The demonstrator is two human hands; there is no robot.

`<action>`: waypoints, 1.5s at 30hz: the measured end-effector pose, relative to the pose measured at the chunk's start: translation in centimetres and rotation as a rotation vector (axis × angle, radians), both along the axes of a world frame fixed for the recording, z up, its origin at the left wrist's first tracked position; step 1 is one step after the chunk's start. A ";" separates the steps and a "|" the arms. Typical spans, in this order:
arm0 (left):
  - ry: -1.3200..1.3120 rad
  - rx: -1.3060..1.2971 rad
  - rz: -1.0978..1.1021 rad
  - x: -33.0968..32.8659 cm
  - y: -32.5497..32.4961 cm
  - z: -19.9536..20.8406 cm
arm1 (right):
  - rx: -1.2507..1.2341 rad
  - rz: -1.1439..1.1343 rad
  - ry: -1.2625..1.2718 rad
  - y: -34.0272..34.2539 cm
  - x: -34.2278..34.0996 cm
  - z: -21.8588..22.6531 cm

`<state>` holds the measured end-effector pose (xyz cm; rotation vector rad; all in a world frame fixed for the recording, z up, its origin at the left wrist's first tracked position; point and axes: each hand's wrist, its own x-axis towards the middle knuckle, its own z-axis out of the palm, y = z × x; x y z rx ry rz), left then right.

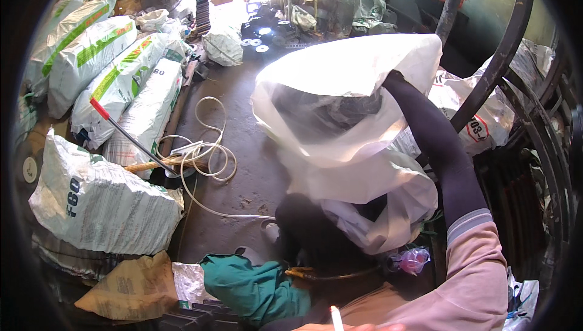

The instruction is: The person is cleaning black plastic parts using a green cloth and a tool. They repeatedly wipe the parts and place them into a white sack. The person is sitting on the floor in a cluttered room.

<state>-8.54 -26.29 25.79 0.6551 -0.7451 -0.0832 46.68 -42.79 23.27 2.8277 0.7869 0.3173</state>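
The right hand (393,78) was at the edge of 1 big white sack (349,173). I could not tell if its fingers squeezed it. The sack was up front, its mouth wide open. Leftward, a white cord (212,144) lay looped near fat bags (112,97).

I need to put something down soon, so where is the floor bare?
The widest bare patch of floor lies between the looped white cable and the open white bag. A smaller one sits below the cable, bordered by the nearest printed sack and the green cloth. Stacked sacks crowd the left; dark metal bars crowd the right.
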 end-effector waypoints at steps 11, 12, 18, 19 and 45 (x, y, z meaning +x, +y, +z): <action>0.137 -0.353 -0.044 -1.4 -2.8 -1.6 | 0.005 0.123 -0.049 -3.5 5.4 3.6; 0.134 -0.369 -0.040 -1.5 -2.9 -1.4 | -0.068 0.182 -0.078 -3.6 5.4 3.8; 0.024 -0.046 0.226 -0.1 -1.1 -0.2 | 0.172 0.162 -0.185 -4.5 1.7 7.4; 0.022 0.023 0.260 0.4 -0.4 -0.2 | 0.112 0.124 -0.177 -4.5 0.5 8.4; 0.217 0.837 1.252 9.3 6.8 -5.0 | 1.069 0.771 0.193 10.2 -27.8 16.7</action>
